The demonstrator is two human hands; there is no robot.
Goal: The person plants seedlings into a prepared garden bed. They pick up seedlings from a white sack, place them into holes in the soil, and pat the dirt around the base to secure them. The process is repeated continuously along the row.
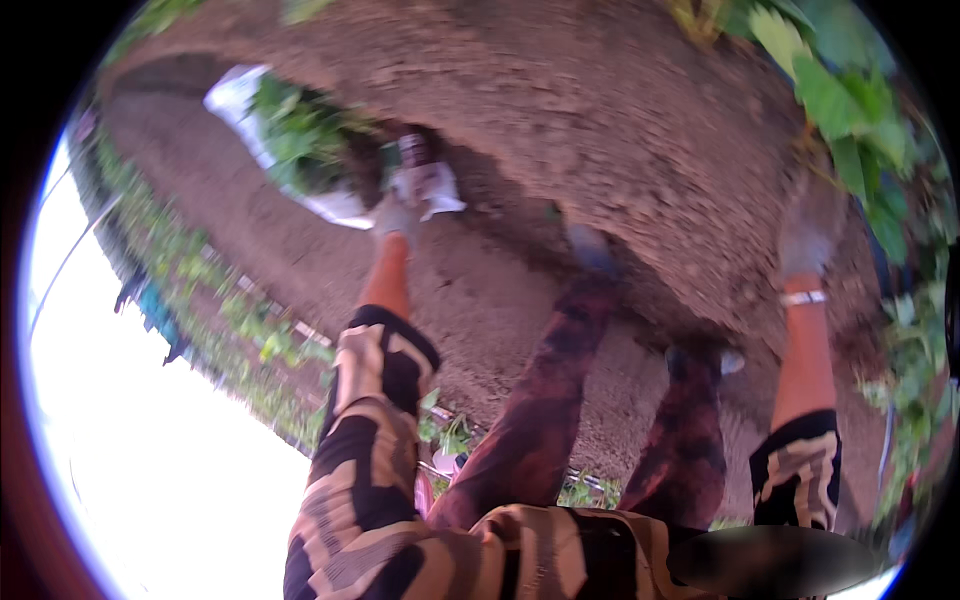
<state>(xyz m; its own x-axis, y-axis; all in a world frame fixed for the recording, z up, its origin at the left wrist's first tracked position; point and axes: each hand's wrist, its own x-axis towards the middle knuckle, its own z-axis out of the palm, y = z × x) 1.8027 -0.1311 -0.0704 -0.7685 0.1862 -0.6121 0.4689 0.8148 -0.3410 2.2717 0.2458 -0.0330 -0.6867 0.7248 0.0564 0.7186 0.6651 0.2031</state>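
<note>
At the upper left, my left hand (396, 214) is closed on the near edge of a white sack (338, 208) that lies open on the soil. Green leafy plants (300, 130) fill the sack, with a dark clump at their right side. Over on the right, my right hand (806, 232) reaches down to the soil beside a leafy plant (860, 120). Motion blur and the soil's similar colour hide its fingers. Both hands look pale grey, as if gloved or dusty. A white band circles the right wrist.
A raised bed of brown soil (620, 110) slopes across the middle. My feet stand in the furrow (470, 330) below it. Rows of green plants (270, 340) run along the left, and more foliage (915, 350) borders the right. A thin pale pipe (886, 450) lies near that foliage.
</note>
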